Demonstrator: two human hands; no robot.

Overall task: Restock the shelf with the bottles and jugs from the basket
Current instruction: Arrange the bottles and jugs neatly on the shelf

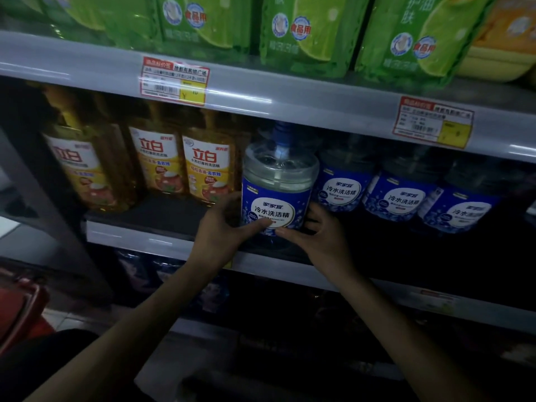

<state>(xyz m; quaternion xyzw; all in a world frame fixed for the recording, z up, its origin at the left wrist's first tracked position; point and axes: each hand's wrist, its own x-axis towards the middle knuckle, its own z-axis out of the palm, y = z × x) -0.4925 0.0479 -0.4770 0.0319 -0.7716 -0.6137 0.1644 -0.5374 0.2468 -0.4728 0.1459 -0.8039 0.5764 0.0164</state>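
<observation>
Jug [278, 195] stands clasped between left hand [222, 227] and right hand [322, 236].

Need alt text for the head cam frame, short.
A left hand and right hand grip a clear blue-labelled jug standing at the front of the middle shelf. Yellow bottles stand to its left, matching jugs to its right, green packs on the shelf above.

The jug [278, 192] stood at the front edge of the middle shelf [139, 236], bottles [162, 161] to its left and three more jugs [403, 195] set further back to its right. The left hand [223, 227] held its left side, the right hand [322, 236] its right. Packs [304, 33] lined the shelf above [261, 91]; the basket [20, 303] sat low, far left.
</observation>
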